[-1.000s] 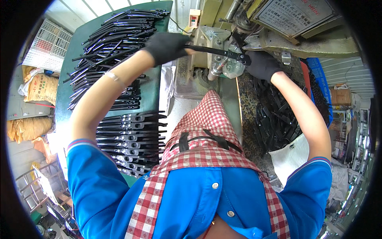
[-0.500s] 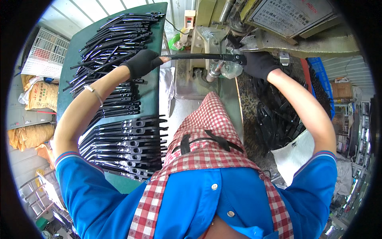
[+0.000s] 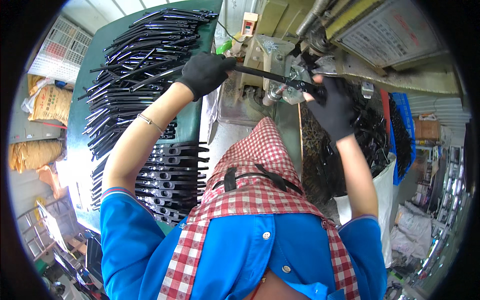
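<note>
My left hand [image 3: 206, 75], in a black fingerless glove, is closed round the left part of a black wiper arm [image 3: 262, 74]. The wiper arm slants down to the right, its wider jointed end over a press machine's metal fixture [image 3: 276, 91]. Beside that end is my right hand [image 3: 332, 105], also gloved, its bare thumb and fingertip spread apart; whether it touches the arm is hard to see. Left of my left hand, many similar wiper arms [image 3: 145, 60] lie in rows on a green table [image 3: 80, 100].
The press body [image 3: 390, 30] with a printed plate stands at the far right. A pile of black parts [image 3: 335, 165] lies on the right, beside a blue crate [image 3: 404, 135] and a white sack [image 3: 387, 195]. A small switch box [image 3: 248, 24] stands at the back.
The wiper arm has tilted, its left end higher and its right end lower. My left hand has moved right and up; my right hand has opened and shifted down.
</note>
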Demonstrator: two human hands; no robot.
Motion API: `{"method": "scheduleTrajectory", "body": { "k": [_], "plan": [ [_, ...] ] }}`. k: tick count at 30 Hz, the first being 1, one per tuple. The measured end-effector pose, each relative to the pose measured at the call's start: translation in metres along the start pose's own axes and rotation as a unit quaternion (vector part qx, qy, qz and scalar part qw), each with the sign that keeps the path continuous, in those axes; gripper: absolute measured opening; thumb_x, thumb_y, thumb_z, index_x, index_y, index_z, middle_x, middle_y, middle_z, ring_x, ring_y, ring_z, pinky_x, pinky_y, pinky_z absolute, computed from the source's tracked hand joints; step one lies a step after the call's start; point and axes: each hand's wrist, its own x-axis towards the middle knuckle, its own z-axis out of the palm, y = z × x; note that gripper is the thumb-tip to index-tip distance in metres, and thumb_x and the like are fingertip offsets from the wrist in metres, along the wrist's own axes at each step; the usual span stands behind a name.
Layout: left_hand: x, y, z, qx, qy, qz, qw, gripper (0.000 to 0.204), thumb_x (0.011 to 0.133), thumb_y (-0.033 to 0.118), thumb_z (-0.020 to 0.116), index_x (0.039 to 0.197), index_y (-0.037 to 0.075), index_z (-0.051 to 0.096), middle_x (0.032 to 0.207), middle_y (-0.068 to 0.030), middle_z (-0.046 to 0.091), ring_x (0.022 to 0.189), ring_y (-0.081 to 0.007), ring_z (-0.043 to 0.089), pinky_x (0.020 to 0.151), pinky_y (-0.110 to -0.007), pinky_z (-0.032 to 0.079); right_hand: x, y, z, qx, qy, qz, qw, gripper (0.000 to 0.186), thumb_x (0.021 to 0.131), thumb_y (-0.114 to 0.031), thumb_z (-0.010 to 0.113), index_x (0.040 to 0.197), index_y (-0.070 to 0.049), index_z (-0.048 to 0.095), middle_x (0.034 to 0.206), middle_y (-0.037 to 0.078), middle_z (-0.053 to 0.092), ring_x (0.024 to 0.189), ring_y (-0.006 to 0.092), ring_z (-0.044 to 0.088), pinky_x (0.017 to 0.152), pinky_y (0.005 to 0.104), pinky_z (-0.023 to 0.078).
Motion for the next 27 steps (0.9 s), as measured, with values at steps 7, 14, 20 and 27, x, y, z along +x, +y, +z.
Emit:
{"method": "scheduleTrajectory", "body": {
  "k": [7,14,20,27],
  "plan": [
    [0.000,-0.004,-0.003,-0.072,-0.050,-0.035,0.996,0.016,0.081,0.023,0.061,0.096,0.017,0.061,0.079,-0.0094,0.065,0.074,-0.0329,0.064,0.063,-0.045,0.050,-0.050,-0.001,0.038,0.202,-0.151,-0.024,0.967,0.009,0.075,-0.007,0.067,0.082,-0.006,0.062,0.075,0.009,0.062,0.072,0.0248,0.061,0.065,0.0339,0.047],
    [0.000,0.000,-0.007,-0.081,-0.031,-0.019,0.996,0.017,0.080,0.026,0.063,0.093,0.014,0.060,0.082,-0.0093,0.063,0.078,-0.0324,0.063,0.065,-0.045,0.049,-0.044,0.064,0.113,0.279,-0.212,0.137,0.927,0.006,0.081,-0.010,0.062,0.082,-0.004,0.063,0.073,0.005,0.063,0.068,0.0114,0.059,0.065,0.0277,0.047],
    [0.020,0.029,-0.005,-0.111,0.025,0.044,0.993,0.033,0.085,0.035,0.061,0.112,0.017,0.058,0.090,-0.0098,0.063,0.077,-0.0323,0.064,0.065,-0.043,0.049,-0.033,0.148,0.182,0.051,-0.158,0.096,0.982,0.019,0.082,-0.024,0.062,0.089,-0.007,0.066,0.086,0.014,0.067,0.077,0.0274,0.065,0.069,0.0354,0.049],
    [-0.033,0.034,-0.040,-0.169,-0.106,-0.011,0.980,0.024,0.087,0.021,0.057,0.110,0.019,0.059,0.093,-0.0107,0.065,0.078,-0.0342,0.064,0.065,-0.045,0.050,0.017,0.119,0.183,-0.134,-0.280,0.085,0.947,0.029,0.089,-0.026,0.047,0.098,-0.007,0.067,0.108,0.016,0.065,0.099,0.0346,0.061,0.086,0.0433,0.047]
  ]
}}
